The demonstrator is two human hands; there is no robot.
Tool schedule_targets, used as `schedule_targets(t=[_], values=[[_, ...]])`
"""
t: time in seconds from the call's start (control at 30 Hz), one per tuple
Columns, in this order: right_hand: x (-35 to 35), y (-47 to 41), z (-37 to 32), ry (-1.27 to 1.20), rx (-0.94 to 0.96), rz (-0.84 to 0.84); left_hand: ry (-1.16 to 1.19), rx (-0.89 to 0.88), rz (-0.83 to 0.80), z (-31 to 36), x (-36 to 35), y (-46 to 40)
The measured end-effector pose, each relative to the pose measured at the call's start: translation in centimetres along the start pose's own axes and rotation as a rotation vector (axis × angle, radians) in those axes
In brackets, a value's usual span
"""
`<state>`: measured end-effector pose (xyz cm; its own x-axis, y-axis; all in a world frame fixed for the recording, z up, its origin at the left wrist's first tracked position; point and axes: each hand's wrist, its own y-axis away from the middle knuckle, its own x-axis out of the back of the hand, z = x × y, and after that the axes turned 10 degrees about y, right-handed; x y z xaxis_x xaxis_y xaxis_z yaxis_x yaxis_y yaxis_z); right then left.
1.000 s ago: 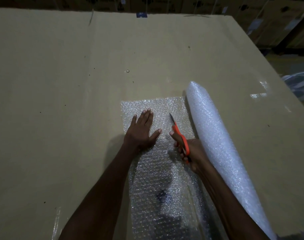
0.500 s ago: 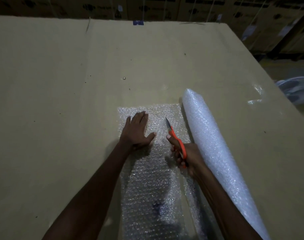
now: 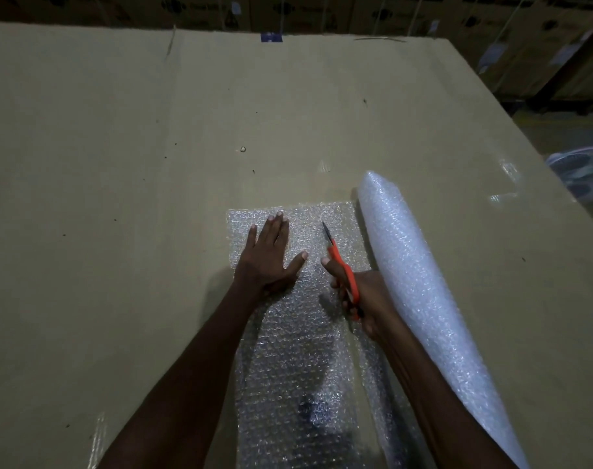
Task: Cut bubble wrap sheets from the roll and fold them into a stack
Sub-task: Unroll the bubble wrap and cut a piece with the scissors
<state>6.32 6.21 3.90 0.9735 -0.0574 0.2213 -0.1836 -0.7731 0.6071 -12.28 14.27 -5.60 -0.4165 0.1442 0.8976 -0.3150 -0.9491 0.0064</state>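
The left hand (image 3: 269,257) lies flat, fingers straight and thumb spread, pressing on the clear unrolled bubble wrap sheet (image 3: 295,350). Just right of its thumb, the right hand (image 3: 361,296) curls round the orange-handled scissors (image 3: 343,270), whose blades look nearly closed and point away over the sheet. The white bubble wrap roll (image 3: 420,292) lies against that hand's outer side on the brown cardboard surface (image 3: 119,164).

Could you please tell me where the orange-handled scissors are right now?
In the head view, the orange-handled scissors are gripped in the right hand, right of centre, over the flat bubble wrap sheet, between the left hand and the white roll.
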Motion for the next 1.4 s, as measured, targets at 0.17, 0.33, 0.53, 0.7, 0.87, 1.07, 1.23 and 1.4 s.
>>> schedule_targets(t=[0.17, 0.33, 0.53, 0.7, 0.87, 1.07, 1.23, 1.4], values=[[0.2, -0.2, 0.5, 0.004, 0.012, -0.003, -0.007, 0.005, -0.001, 0.1, 0.1, 0.0], [-0.2, -0.6, -0.7, -0.005, 0.004, -0.004, -0.005, 0.001, 0.001, 0.1, 0.1, 0.1], [-0.2, -0.8, -0.2, -0.004, 0.031, -0.006, 0.001, -0.020, 0.028, -0.1, 0.0, 0.2], [-0.4, -1.3, -1.1, 0.004, 0.019, -0.010, -0.001, -0.027, 0.029, -0.2, -0.2, 0.3], [-0.5, -1.8, -1.1, 0.002, 0.019, -0.003, 0.008, -0.034, 0.055, -0.3, -0.3, 0.6], [-0.8, -2.2, -1.7, 0.014, -0.001, -0.012, -0.012, -0.058, 0.106, -0.3, -0.6, 0.7], [-0.7, -2.6, -1.8, 0.022, -0.001, -0.012, -0.039, -0.077, 0.141, -0.4, -0.6, 0.8], [-0.7, -2.3, -1.8, -0.004, -0.003, -0.036, -0.006, -0.058, 0.104, -0.4, -0.7, 0.9]])
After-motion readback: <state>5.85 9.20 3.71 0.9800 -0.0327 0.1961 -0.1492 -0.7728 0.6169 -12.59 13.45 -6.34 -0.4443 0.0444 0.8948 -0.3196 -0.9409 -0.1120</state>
